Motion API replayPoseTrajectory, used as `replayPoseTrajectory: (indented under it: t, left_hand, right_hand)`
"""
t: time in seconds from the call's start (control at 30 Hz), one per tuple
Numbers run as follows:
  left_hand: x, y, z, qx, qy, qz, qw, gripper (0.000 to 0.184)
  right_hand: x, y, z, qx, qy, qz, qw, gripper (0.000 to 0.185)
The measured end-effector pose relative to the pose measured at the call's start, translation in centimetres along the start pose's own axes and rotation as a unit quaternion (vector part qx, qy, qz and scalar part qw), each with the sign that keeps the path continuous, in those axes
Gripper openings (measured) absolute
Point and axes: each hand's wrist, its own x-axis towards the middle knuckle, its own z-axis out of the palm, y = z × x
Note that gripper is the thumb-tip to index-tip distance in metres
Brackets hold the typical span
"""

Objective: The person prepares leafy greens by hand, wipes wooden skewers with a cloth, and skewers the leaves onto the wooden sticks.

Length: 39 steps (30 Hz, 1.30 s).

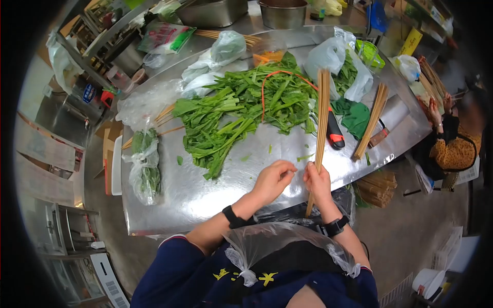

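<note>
My right hand (317, 184) is closed around a bundle of thin wooden skewers (322, 118), gripping its lower part. The bundle stands out lengthwise over the table's near edge. Just to the left, my left hand (275, 180) has loosely bent fingers, thumb apart from them, and nothing visible in it. Beyond both hands lies a large heap of leafy green vegetables (231, 110), with a thin orange-red strip (263, 97) looped over it. A tool with a black and red handle (335, 131) rests beside the bundle. Another skewer bundle (372, 120) lies farther right.
Bagged greens (146, 167) lie at the left of the metal table (215, 200). A green cloth (357, 120) and plastic bags (328, 59) sit to the right. Metal pans (282, 13) stand at the back. Another person (457, 149) is at the far right, handling skewers.
</note>
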Motion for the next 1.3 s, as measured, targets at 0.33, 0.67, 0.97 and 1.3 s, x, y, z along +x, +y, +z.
replayPoseTrajectory:
  t: [0.33,0.67,0.97,1.3]
  left_hand:
    - [1.4,2.9,-5.6,-0.406,0.088,-0.155,0.896,0.032]
    - [2.1,2.7,-3.3,-0.414,0.041,-0.175,0.892,0.031]
    - [10.4,-4.3,-4.2,0.297,0.139,0.079,0.941,0.014]
    - [9.0,-1.4,-4.8,0.178,0.185,0.008,0.966,0.012]
  right_hand:
    - [-4.5,-3.4,-0.4,-0.308,-0.248,0.026,0.918,0.029]
    - [-4.0,-0.7,-0.8,-0.328,-0.182,-0.018,0.927,0.028]
    - [0.1,-1.5,-4.8,-0.039,0.04,0.042,0.998,0.027]
    - [0.4,-1.0,-5.0,-0.003,0.062,0.025,0.998,0.025]
